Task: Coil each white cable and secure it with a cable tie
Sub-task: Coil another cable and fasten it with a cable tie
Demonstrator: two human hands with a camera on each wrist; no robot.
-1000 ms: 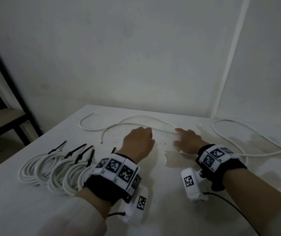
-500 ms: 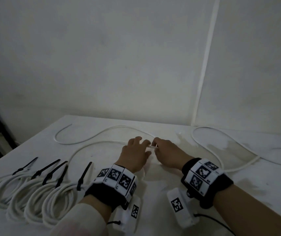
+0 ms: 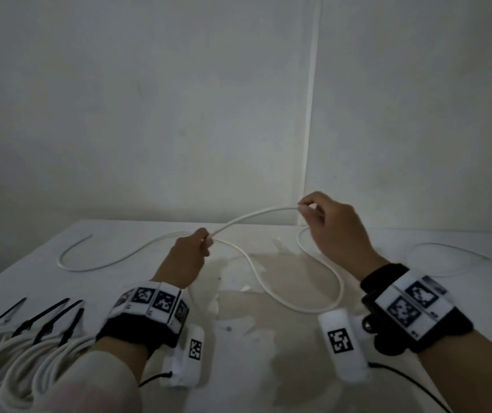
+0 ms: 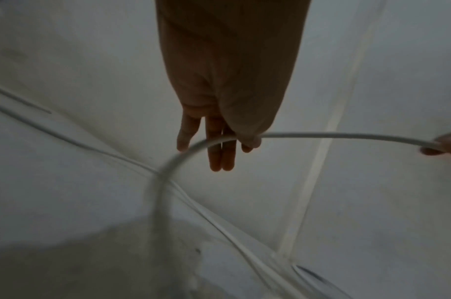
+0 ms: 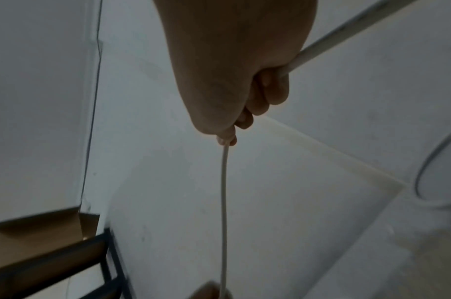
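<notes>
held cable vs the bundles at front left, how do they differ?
1. The held cable is uncoiled, one long strand; the bundles are wound into loops.
2. The held cable has no tie visible; each bundle carries a black cable tie.
3. The held cable is lifted between left hand and right hand; the bundles lie on the table.
Both are white.

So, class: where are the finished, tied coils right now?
In the head view the tied coils lie on the table at its near left corner, just left of the left hand's wristband.

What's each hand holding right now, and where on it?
Both hold one white cable: right hand pinches near its end, left hand pinches further along; the rest trails on the table.
</notes>
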